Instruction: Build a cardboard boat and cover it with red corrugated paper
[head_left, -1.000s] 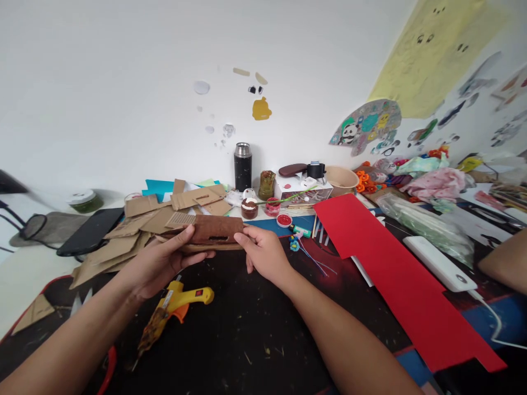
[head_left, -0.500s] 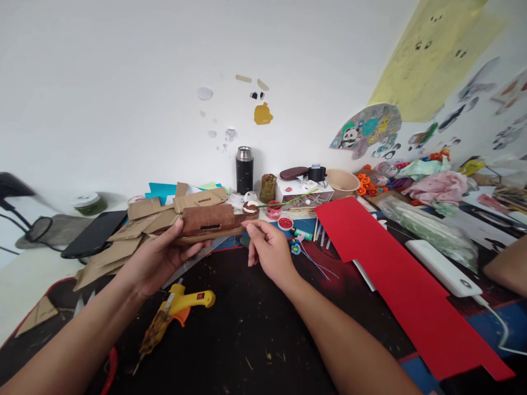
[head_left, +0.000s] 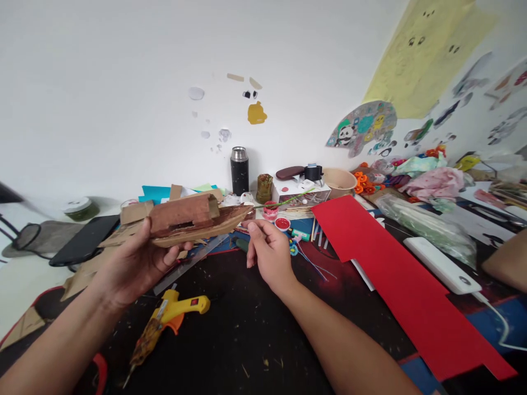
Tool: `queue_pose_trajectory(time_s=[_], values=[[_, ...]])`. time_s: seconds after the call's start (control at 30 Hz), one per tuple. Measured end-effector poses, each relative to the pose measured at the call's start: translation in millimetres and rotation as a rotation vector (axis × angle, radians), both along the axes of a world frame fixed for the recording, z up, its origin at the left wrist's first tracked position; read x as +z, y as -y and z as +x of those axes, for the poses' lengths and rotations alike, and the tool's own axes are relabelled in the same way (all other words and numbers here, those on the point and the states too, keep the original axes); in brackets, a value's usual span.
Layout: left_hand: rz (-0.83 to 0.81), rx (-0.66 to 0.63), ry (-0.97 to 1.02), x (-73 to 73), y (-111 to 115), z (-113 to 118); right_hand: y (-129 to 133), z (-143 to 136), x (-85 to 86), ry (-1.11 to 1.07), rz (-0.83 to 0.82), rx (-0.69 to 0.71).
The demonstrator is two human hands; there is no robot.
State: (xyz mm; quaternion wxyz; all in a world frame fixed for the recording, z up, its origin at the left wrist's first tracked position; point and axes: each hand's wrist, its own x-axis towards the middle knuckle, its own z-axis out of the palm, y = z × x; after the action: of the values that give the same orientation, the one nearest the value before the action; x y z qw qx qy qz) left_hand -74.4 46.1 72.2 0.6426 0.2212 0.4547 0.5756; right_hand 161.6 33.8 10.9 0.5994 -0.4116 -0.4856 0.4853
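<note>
A small brown model boat [head_left: 181, 215] with a curved cabin roof and a pointed bow is held up over the table. My left hand [head_left: 142, 260] grips its left end, thumb on the near side and fingers beneath. Close under the bow is my right hand [head_left: 269, 252], its fingers curled in and the thumb against the index finger; whatever is between them, if anything, is hidden. Whether the fingertips touch the bow, I cannot tell. Below the boat lies a yellow hot glue gun [head_left: 171, 318] on the black tabletop [head_left: 230, 340].
Cardboard pieces [head_left: 96, 274] lie on the left beside a black phone [head_left: 84, 241]. A black thermos [head_left: 239, 173] stands at the wall. Small red paint pots [head_left: 282, 224] sit behind my right hand. A large red sheet [head_left: 370, 274] and a white glue-gun-like device [head_left: 442, 266] fill the right.
My left hand has turned the boat, so the cabin's open end and the bow now show. The boat has shifted left, and the view has moved slightly. My right hand keeps its curled shape.
</note>
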Motion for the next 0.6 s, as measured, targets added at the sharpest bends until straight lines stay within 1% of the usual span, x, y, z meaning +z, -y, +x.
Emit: queue_pose_trajectory(time_s=[0.1, 0.27, 0.37, 0.47, 0.6], values=[[-0.001, -0.026, -0.016, -3.9, 0.4, -4.2, 0.6, 0.5, 1.2, -0.002, 0.005, 0.0], [0.058, -0.108, -0.047, -13.5, -0.2, -13.0, -1.0, -0.5, -1.4, -0.009, -0.012, 0.039], [0.108, -0.131, -0.059, -19.2, -2.2, -16.2, -1.5, -0.9, -2.9, -0.005, -0.015, 0.036], [0.161, -0.114, -0.057, -25.3, -7.5, -17.2, -1.0, -0.9, -2.9, 0.004, -0.01, 0.035], [0.189, -0.05, -0.102, -31.8, -14.9, -17.9, 0.4, -0.8, -2.4, 0.019, -0.005, 0.035]])
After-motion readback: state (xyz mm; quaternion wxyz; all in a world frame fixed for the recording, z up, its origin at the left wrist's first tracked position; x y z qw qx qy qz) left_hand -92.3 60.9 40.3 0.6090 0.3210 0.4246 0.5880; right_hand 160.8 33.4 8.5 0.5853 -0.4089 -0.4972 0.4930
